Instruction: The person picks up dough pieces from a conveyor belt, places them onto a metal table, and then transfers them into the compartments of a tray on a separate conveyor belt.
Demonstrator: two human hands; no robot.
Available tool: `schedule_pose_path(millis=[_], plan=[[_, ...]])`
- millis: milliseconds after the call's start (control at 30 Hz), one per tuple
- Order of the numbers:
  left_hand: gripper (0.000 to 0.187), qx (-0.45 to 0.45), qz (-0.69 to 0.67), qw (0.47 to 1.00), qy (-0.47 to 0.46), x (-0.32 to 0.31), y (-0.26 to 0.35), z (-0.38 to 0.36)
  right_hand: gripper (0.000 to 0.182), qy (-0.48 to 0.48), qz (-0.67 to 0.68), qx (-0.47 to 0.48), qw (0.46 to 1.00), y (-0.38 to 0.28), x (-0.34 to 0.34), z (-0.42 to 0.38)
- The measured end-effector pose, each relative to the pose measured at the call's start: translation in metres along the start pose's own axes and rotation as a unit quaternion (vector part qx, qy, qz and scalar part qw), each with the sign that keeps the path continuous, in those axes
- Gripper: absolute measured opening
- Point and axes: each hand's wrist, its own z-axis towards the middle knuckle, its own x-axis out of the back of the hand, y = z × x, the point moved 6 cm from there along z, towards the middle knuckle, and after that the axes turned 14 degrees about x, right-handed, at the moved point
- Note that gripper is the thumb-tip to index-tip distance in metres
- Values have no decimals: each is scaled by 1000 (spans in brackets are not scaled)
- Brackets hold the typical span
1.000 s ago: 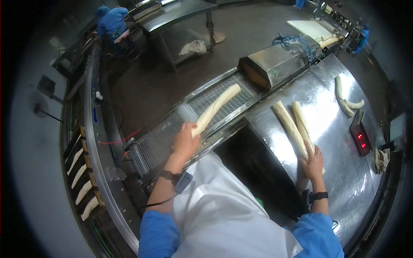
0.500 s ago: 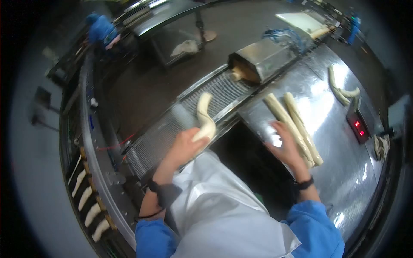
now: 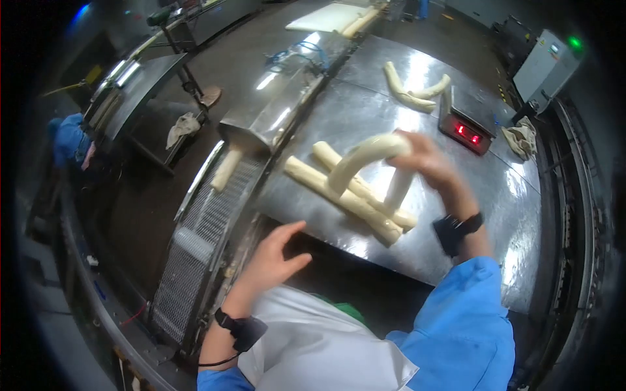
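Note:
My right hand (image 3: 425,158) is closed around a pale dough roll (image 3: 358,158), which arches in the air with both ends hanging over the metal table (image 3: 482,215). Beneath it, two long dough rolls lie side by side: one nearer me (image 3: 306,174) and one just behind (image 3: 326,154). My left hand (image 3: 268,259) is open, thumb and fingers apart, with nothing in it. It hovers between the mesh conveyor (image 3: 173,287) and the table's near edge.
Another dough roll (image 3: 225,171) pokes out of the metal housing (image 3: 277,98) onto the conveyor. A scale (image 3: 466,127) with red digits stands on the table, near curved dough pieces (image 3: 407,94) and a cloth (image 3: 520,138). A person in blue (image 3: 70,140) is at far left.
The dough roll has left my left hand; my right hand, empty before, now holds a roll above the table. My view has swung right. More dough protrudes from the housing.

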Motion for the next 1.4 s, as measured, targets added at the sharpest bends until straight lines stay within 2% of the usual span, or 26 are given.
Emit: schedule_pose_path(millis=[67, 133, 167, 200, 267, 300, 333, 400, 433, 533, 567, 633, 667, 733, 800, 833, 867, 933, 1000, 1067, 1100, 1167, 1300, 1367, 1400], plan=[[69, -33, 93, 994, -35, -47, -6, 21, 33, 49, -28, 32, 998, -11, 78, 5], [72, -82, 242, 966, -24, -85, -1, 40, 32, 97, -156, 28, 983, -18, 164, 16], [81, -73, 255, 963, -51, -105, -10, 51, 32, 151, -228, 28, 961, -19, 212, 23], [81, -76, 257, 962, -51, -115, -6, 57, 33, 203, -298, 29, 932, -21, 256, 28], [87, -64, 379, 923, -24, -133, -4, 70, 35, 316, -373, 56, 871, -10, 334, 30], [90, -45, 420, 906, -23, -143, -12, 77, 35, 352, -410, 67, 838, -7, 354, 28], [90, -48, 423, 905, -19, -144, -10, 80, 35, 357, -410, 72, 836, 8, 372, 26], [89, -30, 460, 887, -30, -144, -11, 83, 34, 406, -578, 77, 704, 41, 403, 19], [89, -27, 470, 881, -33, -144, -14, 85, 36, 426, -560, 50, 709, 70, 414, 16], [88, -24, 472, 881, -31, -143, -14, 88, 44, 441, -548, -46, 709, 156, 419, -8], [88, -26, 447, 894, -24, -144, -19, 90, 44, 441, -540, -48, 715, 172, 413, -8], [86, -24, 464, 885, -24, -145, -20, 91, 49, 469, -521, -110, 705, 204, 402, -23], [85, -32, 474, 880, -20, -145, -17, 91, 52, 470, -555, -72, 683, 205, 401, -21], [84, -26, 470, 882, -37, -143, -13, 92, 53, 480, -570, -98, 660, 206, 405, -17], [82, -26, 464, 884, -50, -145, -14, 92, 54, 474, -563, -232, 635, 179, 372, -11], [82, -28, 474, 879, -42, -145, -16, 93, 57, 495, -582, -237, 600, 175, 357, -4], [83, -30, 484, 874, -31, -146, -17, 94, 61, 514, -601, -239, 563, 171, 345, 3], [84, -36, 491, 870, -25, -147, -17, 94, 68, 470, -661, -152, 565, 163, 319, 32], [86, -40, 498, 866, -22, -147, -18, 94, 70, 395, -679, -14, 619, 168, 283, 61], [86, -32, 500, 865, -22, -148, -20, 93, 71, 358, -641, 29, 679, 163, 241, 83], [86, -33, 499, 865, -25, -148, -18, 93, 71, 358, -642, 26, 678, 161, 227, 88], [85, -24, 488, 872, -31, -147, -16, 93, 70, 295, -601, 89, 737, 160, 200, 100], [86, -27, 492, 870, -23, -148, -21, 94, 68, 259, -604, 75, 750, 156, 197, 99], [88, -24, 490, 871, -26, -148, -22, 94, 71, 271, -665, -12, 696, 169, 229, 90], [87, -27, 495, 868, -25, -149, -23, 94, 74, 271, -696, -12, 664, 179, 252, 83]])
